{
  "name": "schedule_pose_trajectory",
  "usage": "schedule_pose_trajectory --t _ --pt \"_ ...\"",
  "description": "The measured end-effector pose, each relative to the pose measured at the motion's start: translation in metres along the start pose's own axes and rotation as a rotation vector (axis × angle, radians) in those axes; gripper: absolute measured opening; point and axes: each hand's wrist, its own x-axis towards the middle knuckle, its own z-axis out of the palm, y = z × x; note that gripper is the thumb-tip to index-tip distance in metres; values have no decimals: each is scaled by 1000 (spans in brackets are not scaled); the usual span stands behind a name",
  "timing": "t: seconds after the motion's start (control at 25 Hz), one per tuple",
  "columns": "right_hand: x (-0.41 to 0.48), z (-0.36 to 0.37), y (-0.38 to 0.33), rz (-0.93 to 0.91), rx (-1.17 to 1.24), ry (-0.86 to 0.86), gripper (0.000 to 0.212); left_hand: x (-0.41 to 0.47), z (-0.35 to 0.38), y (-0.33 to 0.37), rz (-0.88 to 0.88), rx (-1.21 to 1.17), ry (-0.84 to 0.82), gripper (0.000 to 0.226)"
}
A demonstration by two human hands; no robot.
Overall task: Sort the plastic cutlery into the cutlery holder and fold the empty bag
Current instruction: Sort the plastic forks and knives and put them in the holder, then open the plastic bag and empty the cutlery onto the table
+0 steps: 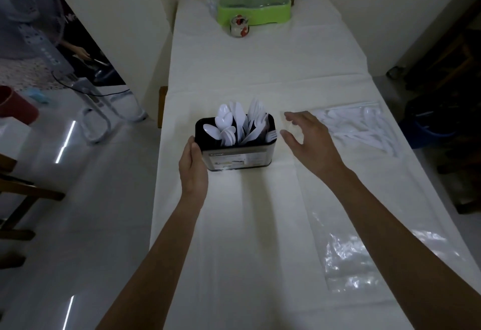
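The black cutlery holder (235, 144) stands in the middle of the white-covered table (260, 69), and I'll place everything from it. It is already well stocked: white spoons (221, 126) crowd its left part, and what look like knives and forks (253, 123) stand in the parts to the right of them, so a good share of the sorting looks done. The left hand (194, 166) is pressed flat against the holder's left wall, thumb along the near corner, steadying it more than gripping it. The right hand (305, 138) hovers just right of the holder, fingers spread and loosely curled, with nothing in it; it seems to be between the holder and the supply. Farther right of the holder lies a clear bag (364, 129) with a heap of white cutlery in it or on it; I cannot tell which. So more pieces remain to be sorted. Nearer the person, to the holder's right, a second clear plastic bag (348, 259) lies flat and crumpled, seemingly empty and not yet folded. I'd judge the job somewhere past halfway on sorting, with the folding untouched.
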Motion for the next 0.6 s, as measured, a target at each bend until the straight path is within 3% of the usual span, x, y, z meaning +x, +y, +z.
schedule_pose_trajectory --t 0.2,0.6 --pt "-99 -32 7 132 -14 54 34 -81 10 -15 -59 9 31 42" --pt "-267 -97 80 462 -110 87 29 -202 68 -76 -208 230 -294 36"
